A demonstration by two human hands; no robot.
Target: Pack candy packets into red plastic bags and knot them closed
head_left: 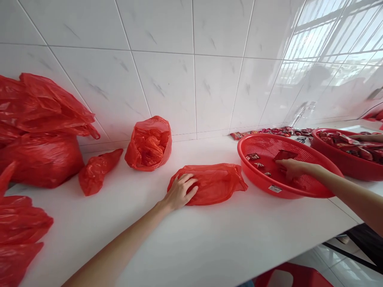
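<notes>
My left hand (181, 192) lies on the left end of a flat red plastic bag (215, 185), fingers spread and touching the film. My right hand (291, 168) reaches down into a red perforated plastic basket (269, 185). Its fingers are curled, and what they may hold is hidden. A dark red packet (286, 154) shows right behind those fingers. Several small wrapped packets (253, 156) lie loose on the left side of the basket floor.
A co-worker's hand (366, 137) is in a second red basket (338, 161) heaped with packets. More packets (278, 130) line the wall. On the left are an upright red bag (149, 147), a twisted bag (97, 171) and a full bag (42, 159). A red stool (296, 275) stands below the counter edge.
</notes>
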